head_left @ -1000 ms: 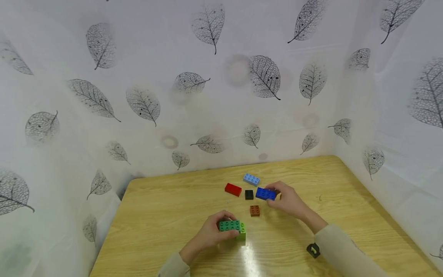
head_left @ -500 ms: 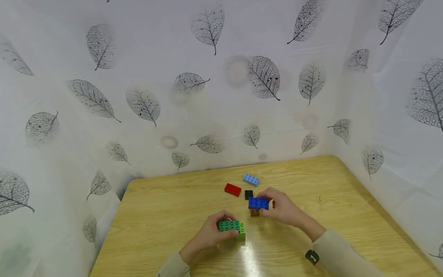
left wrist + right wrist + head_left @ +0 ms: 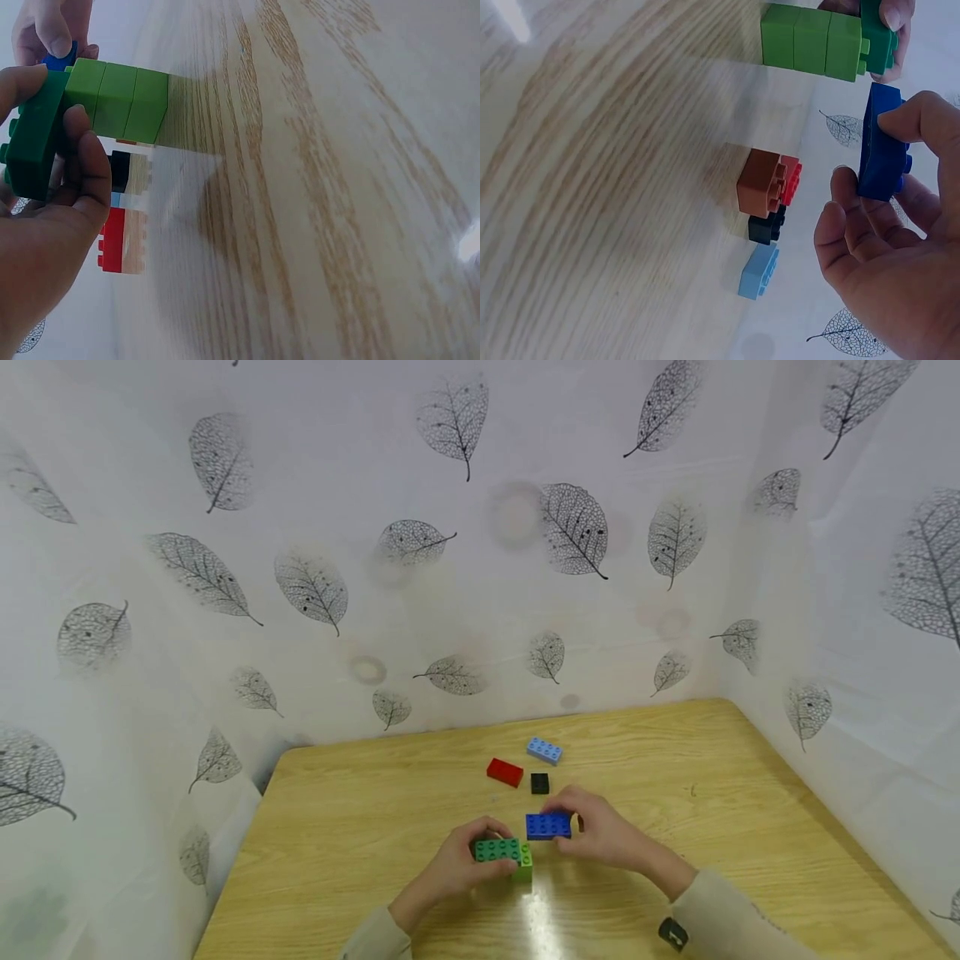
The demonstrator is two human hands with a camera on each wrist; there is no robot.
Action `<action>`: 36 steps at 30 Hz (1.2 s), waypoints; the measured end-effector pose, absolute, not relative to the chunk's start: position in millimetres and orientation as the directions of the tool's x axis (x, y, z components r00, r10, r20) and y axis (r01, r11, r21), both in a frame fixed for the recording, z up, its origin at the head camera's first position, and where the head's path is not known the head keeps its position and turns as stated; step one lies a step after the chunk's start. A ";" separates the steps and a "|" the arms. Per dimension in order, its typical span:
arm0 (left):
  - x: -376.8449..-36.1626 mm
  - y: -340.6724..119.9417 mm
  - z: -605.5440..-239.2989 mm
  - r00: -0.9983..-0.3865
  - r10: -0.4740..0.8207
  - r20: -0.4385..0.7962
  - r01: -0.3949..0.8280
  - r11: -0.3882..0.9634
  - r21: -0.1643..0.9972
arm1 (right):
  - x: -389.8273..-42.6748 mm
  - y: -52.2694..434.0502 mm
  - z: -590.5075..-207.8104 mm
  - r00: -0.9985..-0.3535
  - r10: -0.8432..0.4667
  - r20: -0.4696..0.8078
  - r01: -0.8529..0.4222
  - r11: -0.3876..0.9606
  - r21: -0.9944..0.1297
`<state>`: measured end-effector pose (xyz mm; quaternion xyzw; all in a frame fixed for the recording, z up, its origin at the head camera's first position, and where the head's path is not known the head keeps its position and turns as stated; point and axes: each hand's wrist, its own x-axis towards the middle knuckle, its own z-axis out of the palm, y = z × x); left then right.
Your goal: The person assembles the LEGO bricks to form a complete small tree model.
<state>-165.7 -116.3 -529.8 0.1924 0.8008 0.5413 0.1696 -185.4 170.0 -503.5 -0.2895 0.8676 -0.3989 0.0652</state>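
Observation:
My left hand (image 3: 457, 864) grips a dark green brick (image 3: 497, 849) between thumb and fingers. That brick sits on one side of the top of a light green stack (image 3: 810, 41) of three bricks, jutting out to the left; studs beside it stay bare. Thumb and fingers of my right hand (image 3: 603, 831) pinch a blue brick (image 3: 547, 827), raised off the table just right of the stack. In the right wrist view a gap shows between the blue brick and the stack. A brown brick (image 3: 761, 182) stands on the table, hidden beneath the blue one in the head view.
Farther back on the wooden table (image 3: 360, 827) lie a black brick (image 3: 540, 783), a red brick (image 3: 505, 772) and a light blue brick (image 3: 544, 750). A white curtain (image 3: 465, 593) with leaf prints rises behind the table and along its sides.
My right hand has carried the blue brick left and toward me, from beside the black brick, over the brown one, to near the stack. The left hand has stayed in place.

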 end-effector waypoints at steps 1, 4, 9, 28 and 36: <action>-165.7 -116.2 -530.0 -0.868 0.492 -0.062 0.126 0.340 0.932 | -184.7 169.5 -503.7 -0.822 -0.558 0.115 -0.452 0.516 -0.728; -166.0 -116.1 -530.8 -0.868 0.493 -0.054 0.132 0.335 0.933 | -183.2 168.2 -504.0 -0.817 -0.568 0.105 -0.456 0.523 -0.720; -166.3 -116.1 -532.0 -0.866 0.498 -0.038 0.144 0.323 0.935 | -182.1 166.5 -504.9 -0.813 -0.577 0.080 -0.440 0.518 -0.734; -165.6 -116.4 -531.8 -0.862 0.505 -0.045 0.132 0.309 0.942 | -177.9 164.5 -507.5 -0.770 -0.635 0.066 -0.450 0.467 -0.761; -166.2 -116.6 -531.7 -0.863 0.502 -0.047 0.130 0.311 0.942 | -177.8 165.1 -508.0 -0.762 -0.645 0.051 -0.442 0.461 -0.770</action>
